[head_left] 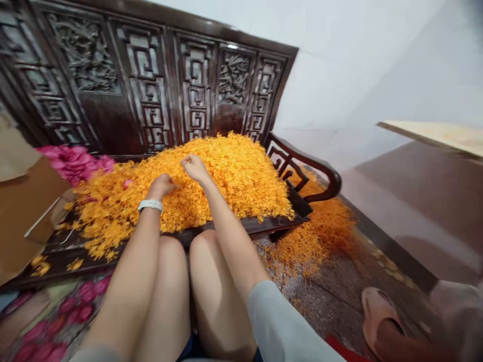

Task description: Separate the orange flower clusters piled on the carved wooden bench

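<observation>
A large heap of small orange-yellow flowers (241, 176) covers the seat of a dark carved wooden bench (151, 80). My left hand (163, 186), with a pale band on its wrist, is low over the front of the heap, its fingers drawn together. Farther back and to the right, my right hand (194, 167) is just above the flowers, its fingers pinched. Whatever either hand holds is too small to make out. The two hands are apart from each other.
Pink flowers (75, 163) lie at the heap's left end, beside a cardboard box (22, 211). More orange pieces (317, 236) are piled on the floor right of the bench's curved armrest (332, 183). A person's foot in a slipper (381, 317) is at lower right.
</observation>
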A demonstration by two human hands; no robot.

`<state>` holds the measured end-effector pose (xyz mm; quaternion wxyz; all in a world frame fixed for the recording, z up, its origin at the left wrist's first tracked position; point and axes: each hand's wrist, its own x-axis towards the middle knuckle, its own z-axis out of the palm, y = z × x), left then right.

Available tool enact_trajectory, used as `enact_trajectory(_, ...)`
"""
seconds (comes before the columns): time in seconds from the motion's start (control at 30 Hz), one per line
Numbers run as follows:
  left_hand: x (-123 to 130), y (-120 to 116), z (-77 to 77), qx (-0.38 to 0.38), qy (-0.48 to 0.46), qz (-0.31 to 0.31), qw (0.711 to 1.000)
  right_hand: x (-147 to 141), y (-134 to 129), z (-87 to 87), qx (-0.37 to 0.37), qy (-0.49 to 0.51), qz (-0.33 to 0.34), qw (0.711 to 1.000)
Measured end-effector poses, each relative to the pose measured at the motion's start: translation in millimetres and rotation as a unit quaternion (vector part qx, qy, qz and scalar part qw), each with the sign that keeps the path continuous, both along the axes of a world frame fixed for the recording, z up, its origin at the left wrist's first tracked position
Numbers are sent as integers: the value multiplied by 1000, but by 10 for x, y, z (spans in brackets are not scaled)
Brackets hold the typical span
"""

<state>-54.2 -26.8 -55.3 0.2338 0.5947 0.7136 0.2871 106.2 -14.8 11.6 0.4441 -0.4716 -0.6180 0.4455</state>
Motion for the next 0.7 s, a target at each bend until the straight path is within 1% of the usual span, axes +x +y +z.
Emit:
enact_trajectory(0.1,27,18,120,90,-52,31,994,-258,115,-239,27,-22,-79,996)
enact_trajectory(0.17,23,48,207,130,-80,39,988,-323,99,-398,79,-12,-117,990)
enact_trajectory(0.2,25,53,259,158,-123,40,979,-321,80,-458,101,4,-122,987)
enact_trajectory(0.23,32,45,316,189,-201,36,961,-303,59,-499,110,27,-118,986)
enact_trajectory(0.3,66,-6,439,227,-342,15,912,-246,23,-530,96,78,-89,988)
enact_trajectory(0.33,88,-44,499,230,-397,-1,889,-220,8,-523,79,104,-67,989)
enact_trajectory(0.37,110,-87,553,221,-429,-16,876,-200,-7,-507,62,129,-41,989)
enact_trajectory(0.4,131,-129,597,207,-449,-29,869,-187,-23,-487,47,151,-12,987)
enact_trajectory(0.47,158,-196,646,172,-468,-45,866,-180,-52,-447,34,181,27,982)
enact_trajectory(0.5,165,-215,648,155,-472,-49,867,-181,-63,-434,34,190,29,981)
enact_trajectory(0.57,169,-212,612,130,-471,-51,871,-178,-71,-427,46,191,10,981)
enact_trajectory(0.63,165,-164,537,124,-457,-49,880,-160,-51,-439,59,181,-17,982)
enact_trajectory(0.7,149,-92,445,141,-412,-24,900,-121,-9,-451,58,177,-56,981)
